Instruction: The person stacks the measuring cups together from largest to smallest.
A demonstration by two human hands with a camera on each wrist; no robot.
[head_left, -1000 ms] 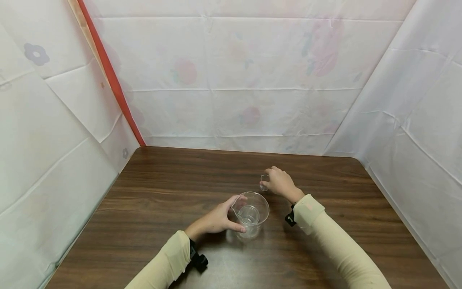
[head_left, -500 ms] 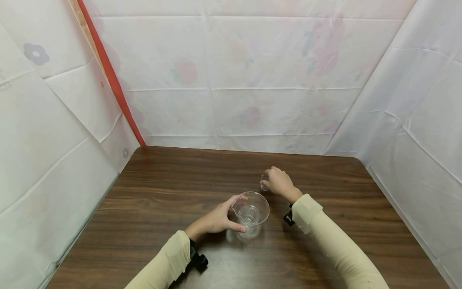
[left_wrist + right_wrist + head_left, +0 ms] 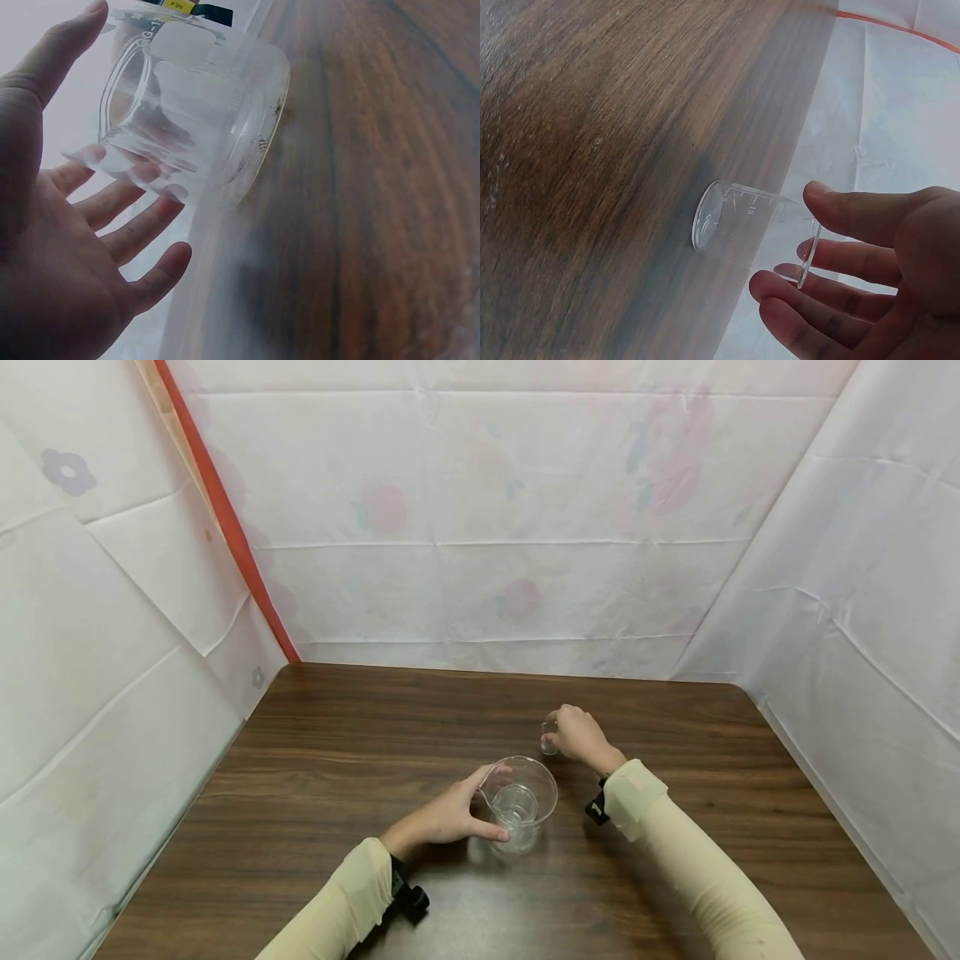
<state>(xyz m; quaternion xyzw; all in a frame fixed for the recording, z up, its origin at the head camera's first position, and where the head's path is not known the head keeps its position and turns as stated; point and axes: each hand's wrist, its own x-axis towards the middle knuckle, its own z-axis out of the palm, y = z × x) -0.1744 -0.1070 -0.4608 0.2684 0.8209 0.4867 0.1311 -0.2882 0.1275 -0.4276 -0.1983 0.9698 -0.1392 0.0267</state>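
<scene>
My left hand (image 3: 450, 810) grips a large clear glass beaker (image 3: 543, 789) from its left side, thumb at the front and fingers around the back. A smaller glass beaker (image 3: 516, 803) is nested inside it. Through the glass in the left wrist view, the inner one's round rim (image 3: 124, 90) shows. Farther back and to the right, my right hand (image 3: 583, 737) holds a tiny clear beaker (image 3: 742, 221) by its rim, between thumb and fingers. White graduation marks run along its wall, and its base is down at the tabletop.
Both beakers are on a dark wood-grain table (image 3: 337, 760). White printed cloth (image 3: 480, 510) hangs behind and along both sides, with a red strip (image 3: 225, 518) at the left corner. Black camera straps (image 3: 408, 897) circle the wrists.
My right wrist and forearm have shifted slightly left. Both hands keep their holds, and the beakers stay where they were.
</scene>
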